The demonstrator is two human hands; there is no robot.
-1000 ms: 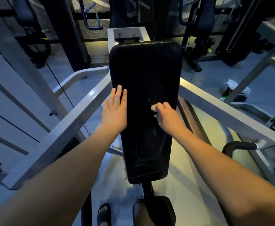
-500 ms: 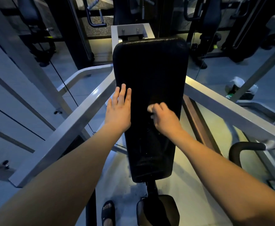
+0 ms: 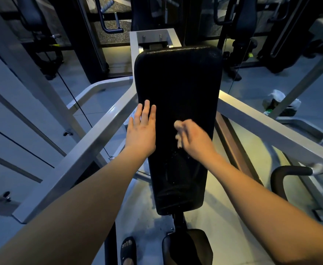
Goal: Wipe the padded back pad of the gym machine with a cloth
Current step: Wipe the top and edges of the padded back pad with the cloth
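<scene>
1. Black back pad (image 3: 177, 83) in the middle of the view, long and narrow, running from a grey bracket (image 3: 153, 38) at the far end down toward a black seat (image 3: 187, 245) at the near end.
2. Left grip (image 3: 142, 131) released: palm down, fingers straight and close together, laid flat on the back pad's left edge about halfway along.
3. Right grip (image 3: 192, 136) over the middle of the back pad, just to the right of the left grip and not touching it.
4. Right grip smeared by motion blur, fingers curled under toward the pad surface, with only a pale blurred patch at the fingertips. Impossible to tell whether clenched on anything or on nothing.
5. Scatter of small pale specks on the back pad, just below the right grip.
6. Grey left bar (image 3: 76, 159) slanting beside the pad, under the left forearm. Grey right bar (image 3: 271, 134) slanting away on the other side.
7. Foot in a black sandal (image 3: 128, 249) on the floor, just left of the seat.
8. White bag (image 3: 281, 102) on the floor at far right, well apart from the pad. Curved black handle (image 3: 290, 172) near the right edge.
</scene>
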